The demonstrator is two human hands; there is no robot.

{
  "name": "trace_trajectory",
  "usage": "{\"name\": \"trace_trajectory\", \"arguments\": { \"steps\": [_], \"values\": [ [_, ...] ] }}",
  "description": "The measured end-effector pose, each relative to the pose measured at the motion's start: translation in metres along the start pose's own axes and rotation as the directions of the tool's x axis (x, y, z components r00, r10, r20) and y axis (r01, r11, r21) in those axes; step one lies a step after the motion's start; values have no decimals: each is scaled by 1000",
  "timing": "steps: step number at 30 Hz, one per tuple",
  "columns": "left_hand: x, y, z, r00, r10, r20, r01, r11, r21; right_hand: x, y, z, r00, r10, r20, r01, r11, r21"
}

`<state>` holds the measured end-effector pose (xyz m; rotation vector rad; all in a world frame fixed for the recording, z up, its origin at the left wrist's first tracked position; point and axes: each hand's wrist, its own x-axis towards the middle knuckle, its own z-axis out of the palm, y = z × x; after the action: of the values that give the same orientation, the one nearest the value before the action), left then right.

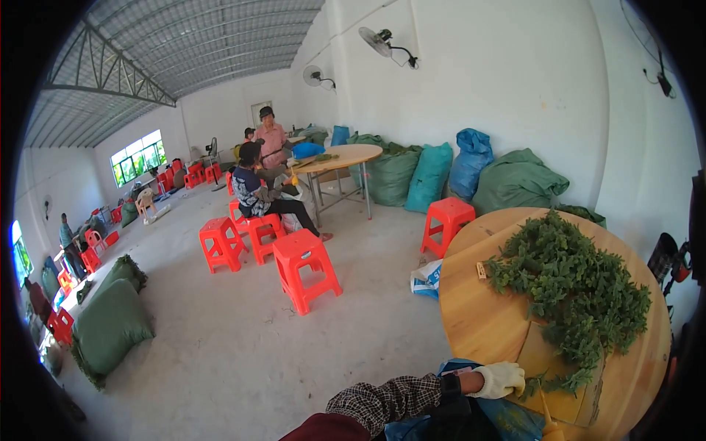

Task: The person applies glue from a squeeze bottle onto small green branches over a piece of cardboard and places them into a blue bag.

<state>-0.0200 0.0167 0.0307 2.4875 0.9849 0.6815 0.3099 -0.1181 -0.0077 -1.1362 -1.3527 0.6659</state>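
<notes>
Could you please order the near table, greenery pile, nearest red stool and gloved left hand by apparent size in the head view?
1. Near table
2. Greenery pile
3. Nearest red stool
4. Gloved left hand

— Where do we get our light?
— We see daylight glaring through the left-hand window (137, 157), a pale sheen on the floor (213, 345), and soft shadows under the red stools (300, 257).
— And how sharp is our view?
— We lose fine detail far off; the ceiling (213, 40) curves, and black rings the fisheye's edge.
</notes>
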Motion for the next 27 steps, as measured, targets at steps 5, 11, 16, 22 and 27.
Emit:
{"name": "trace_trajectory", "arguments": {
  "steps": [5, 11, 16, 22, 27],
  "values": [
    [6, 5, -14, 997, 74, -21, -74, 997, -22, 49, -42, 56, 982, 83, 172, -117, 974, 195],
    [-3, -14, -35, 999, 28, -24, -26, 993, 114, 35, -93, 48, 975, 206, 89, -213, 974, 83],
    [7, -30, -22, 999, 31, -15, -31, 999, 19, 37, -63, 35, 987, 163, 1, -162, 982, -93],
    [12, -23, -22, 999, -12, 53, 12, 1000, 11, 30, -52, 26, 999, 31, 10, -28, 967, -254],
    [6, -14, -31, 993, 1, 121, -3, 1000, 23, 43, -64, 33, 998, -33, 47, 46, 951, -307]
  ]
}}
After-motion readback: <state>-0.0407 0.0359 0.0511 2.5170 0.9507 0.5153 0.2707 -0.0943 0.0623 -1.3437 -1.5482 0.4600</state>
